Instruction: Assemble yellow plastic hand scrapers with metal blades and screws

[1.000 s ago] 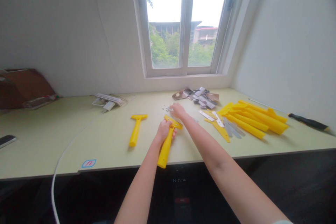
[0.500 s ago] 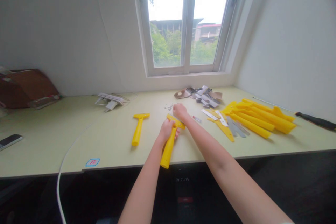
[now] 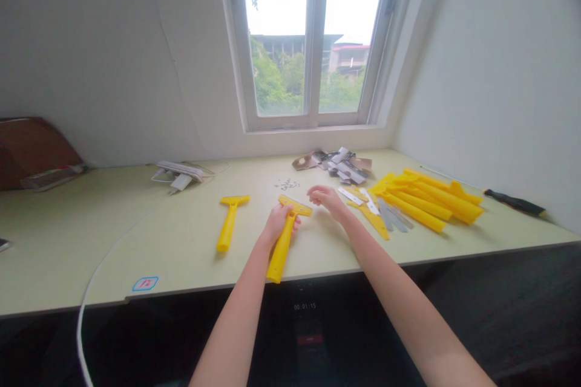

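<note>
My left hand (image 3: 278,221) is closed around a yellow scraper (image 3: 282,247) near its head, at the table's front edge. The scraper's wide head points away from me and its handle toward me. My right hand (image 3: 325,198) is just right of that head, apart from it, with its fingers curled together. Whatever it may hold is hidden; the small screwdriver seen there earlier does not show now. A scatter of small screws (image 3: 287,184) lies beyond the scraper's head. Another yellow scraper (image 3: 227,222) rests on the table to the left.
Right of my hands lie white strips (image 3: 350,196), grey metal blades (image 3: 391,216), flat yellow pieces (image 3: 376,220) and several yellow handles (image 3: 422,202). Farther right is a long black-handled screwdriver (image 3: 512,202). A pile of packaging (image 3: 342,163) and a power strip (image 3: 180,170) sit toward the wall.
My right hand has drawn back from the screws and moved right, away from the scraper head. The left still holds the scraper. The view has turned slightly right.
</note>
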### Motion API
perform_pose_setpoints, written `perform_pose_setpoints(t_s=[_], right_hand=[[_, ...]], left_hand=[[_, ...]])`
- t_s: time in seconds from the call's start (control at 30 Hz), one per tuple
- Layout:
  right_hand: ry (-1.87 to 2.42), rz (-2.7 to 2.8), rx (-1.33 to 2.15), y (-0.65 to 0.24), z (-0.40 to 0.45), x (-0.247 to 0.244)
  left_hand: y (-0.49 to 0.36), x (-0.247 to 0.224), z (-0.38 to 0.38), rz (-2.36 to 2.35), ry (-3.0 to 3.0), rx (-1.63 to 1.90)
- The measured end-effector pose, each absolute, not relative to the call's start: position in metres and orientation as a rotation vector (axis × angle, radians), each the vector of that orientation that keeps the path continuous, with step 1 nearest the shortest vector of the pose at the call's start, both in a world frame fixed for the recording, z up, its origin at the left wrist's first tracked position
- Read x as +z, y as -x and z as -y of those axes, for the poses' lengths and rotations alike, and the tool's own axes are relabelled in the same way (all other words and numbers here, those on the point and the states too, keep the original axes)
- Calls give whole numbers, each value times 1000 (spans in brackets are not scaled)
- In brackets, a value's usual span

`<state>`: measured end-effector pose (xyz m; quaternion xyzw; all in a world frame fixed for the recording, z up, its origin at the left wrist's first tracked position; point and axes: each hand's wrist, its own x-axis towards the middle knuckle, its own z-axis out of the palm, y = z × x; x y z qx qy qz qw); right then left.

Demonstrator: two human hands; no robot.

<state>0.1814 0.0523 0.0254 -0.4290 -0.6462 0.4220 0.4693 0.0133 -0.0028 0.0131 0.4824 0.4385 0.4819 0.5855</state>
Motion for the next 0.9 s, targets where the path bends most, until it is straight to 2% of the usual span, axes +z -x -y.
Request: perform_pose_setpoints(t_s=[0.53,0.7,0.8,0.9], right_hand=[[1172,1712,1183,-169,-22,32],[1245,1634,1176,-168,-21,33],[1264,1611,1179,-168,-22,33],[1241,1599,1192,-169,-23,32]], left_hand=[[-14,12,0,-996,-1187,1097],[-13,11,4,-1223,-1094,1194],[-11,18,20,-1535,-1382,1335],[-15,32,41,-1638,-1950,1215]])
